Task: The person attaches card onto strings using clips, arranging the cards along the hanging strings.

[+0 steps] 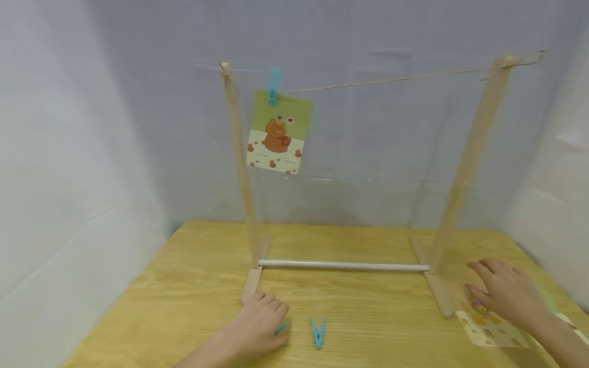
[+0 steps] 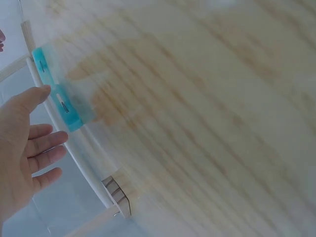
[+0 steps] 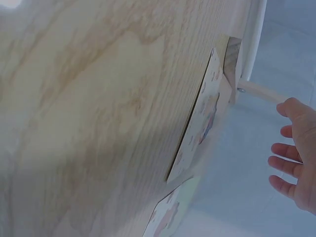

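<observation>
My left hand (image 1: 259, 322) hovers low over the table's front, its fingers loosely bent and holding nothing. Partly hidden behind it in the head view lies a blue clothespin (image 1: 281, 328). Another blue clothespin (image 1: 318, 333) lies just to its right. The left wrist view has both blue clothespins (image 2: 65, 106) beside the thumb. At the right, my right hand (image 1: 508, 294) is above a bear card (image 1: 492, 329) on the table, fingers spread and apart from it. The right wrist view shows that card (image 3: 197, 118) and a second card (image 3: 170, 212) beyond it.
A wooden frame with a left post (image 1: 241, 168), right post (image 1: 474, 148) and white crossbar (image 1: 345, 265) stands on the table (image 1: 198, 286). A string (image 1: 391, 81) spans the posts. On it a blue clothespin (image 1: 273, 87) holds a green-and-white bear card (image 1: 278, 133).
</observation>
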`<action>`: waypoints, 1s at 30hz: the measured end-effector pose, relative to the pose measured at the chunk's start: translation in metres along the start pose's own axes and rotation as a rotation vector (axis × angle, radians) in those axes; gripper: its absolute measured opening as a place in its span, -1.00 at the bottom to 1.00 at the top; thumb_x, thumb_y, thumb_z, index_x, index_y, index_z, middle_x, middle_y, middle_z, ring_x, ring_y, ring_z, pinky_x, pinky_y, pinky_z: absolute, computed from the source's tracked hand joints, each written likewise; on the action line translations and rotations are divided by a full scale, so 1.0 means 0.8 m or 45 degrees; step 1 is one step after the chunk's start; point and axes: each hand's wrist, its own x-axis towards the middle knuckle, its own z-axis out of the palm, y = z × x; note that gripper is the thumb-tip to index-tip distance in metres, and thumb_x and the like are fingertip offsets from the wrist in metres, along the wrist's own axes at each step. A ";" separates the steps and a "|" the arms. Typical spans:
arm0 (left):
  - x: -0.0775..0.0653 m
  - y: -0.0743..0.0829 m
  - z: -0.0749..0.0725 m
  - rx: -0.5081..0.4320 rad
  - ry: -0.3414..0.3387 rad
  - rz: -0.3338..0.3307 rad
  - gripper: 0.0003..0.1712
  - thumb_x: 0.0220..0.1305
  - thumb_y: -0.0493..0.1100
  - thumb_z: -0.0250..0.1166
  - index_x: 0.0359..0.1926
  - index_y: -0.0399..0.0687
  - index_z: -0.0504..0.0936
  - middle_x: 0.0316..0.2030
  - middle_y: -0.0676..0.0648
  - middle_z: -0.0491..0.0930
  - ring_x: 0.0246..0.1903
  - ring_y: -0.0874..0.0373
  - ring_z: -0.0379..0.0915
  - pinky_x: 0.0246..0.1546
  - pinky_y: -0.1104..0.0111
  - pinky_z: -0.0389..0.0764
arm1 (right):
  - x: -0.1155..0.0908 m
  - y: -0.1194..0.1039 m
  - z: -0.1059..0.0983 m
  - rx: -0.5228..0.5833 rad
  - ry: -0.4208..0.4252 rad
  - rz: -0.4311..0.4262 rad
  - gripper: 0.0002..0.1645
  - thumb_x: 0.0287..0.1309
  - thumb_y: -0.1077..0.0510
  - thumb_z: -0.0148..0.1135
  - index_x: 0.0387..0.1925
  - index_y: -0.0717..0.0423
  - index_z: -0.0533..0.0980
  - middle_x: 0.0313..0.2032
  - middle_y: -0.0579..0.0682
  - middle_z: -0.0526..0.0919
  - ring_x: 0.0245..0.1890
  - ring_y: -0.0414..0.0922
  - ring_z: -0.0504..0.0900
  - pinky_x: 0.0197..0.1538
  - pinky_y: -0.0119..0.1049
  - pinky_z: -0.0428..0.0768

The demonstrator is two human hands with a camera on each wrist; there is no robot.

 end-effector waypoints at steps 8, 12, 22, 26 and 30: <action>-0.001 0.003 0.002 -0.032 -0.058 0.008 -0.58 0.03 0.13 0.32 -0.23 -0.09 0.60 -0.40 0.07 0.58 -0.42 0.28 0.35 -0.37 0.46 0.32 | -0.004 0.011 0.004 0.044 -0.124 0.097 -0.47 -0.09 0.04 0.37 -0.11 0.31 0.51 -0.27 0.17 0.55 -0.38 0.11 0.56 -0.41 0.03 0.51; 0.002 0.005 0.004 -0.047 -0.079 0.020 -0.61 0.03 0.08 0.33 -0.21 -0.09 0.60 -0.38 0.05 0.59 -0.41 0.27 0.37 -0.36 0.45 0.33 | -0.010 0.018 0.005 0.025 -0.136 0.094 -0.49 -0.11 0.06 0.38 -0.14 0.30 0.52 -0.31 0.13 0.55 -0.40 0.09 0.55 -0.45 0.00 0.51; 0.008 0.005 0.005 -0.057 -0.002 0.037 -0.66 -0.01 -0.01 0.35 -0.23 -0.09 0.59 -0.38 0.04 0.58 -0.40 0.25 0.39 -0.36 0.44 0.38 | -0.018 0.030 0.010 0.019 -0.197 0.115 -0.52 -0.10 0.09 0.38 -0.15 0.31 0.53 -0.32 0.15 0.56 -0.39 0.10 0.55 -0.47 -0.06 0.52; 0.011 0.005 0.004 -0.054 0.078 0.039 -0.68 -0.01 -0.05 0.35 -0.23 -0.10 0.58 -0.38 0.04 0.55 -0.39 0.22 0.40 -0.34 0.40 0.41 | -0.020 0.033 0.015 0.031 -0.189 0.109 -0.53 -0.10 0.09 0.36 -0.14 0.30 0.53 -0.32 0.14 0.56 -0.40 0.10 0.55 -0.47 -0.05 0.51; 0.015 0.004 0.002 -0.044 0.150 0.048 -0.65 -0.04 -0.07 0.36 -0.19 -0.11 0.58 -0.37 0.04 0.56 -0.36 0.21 0.43 -0.32 0.40 0.44 | -0.022 0.035 0.021 0.032 -0.168 0.092 -0.52 -0.15 0.09 0.38 -0.16 0.28 0.54 -0.31 0.15 0.57 -0.36 0.14 0.55 -0.45 -0.01 0.52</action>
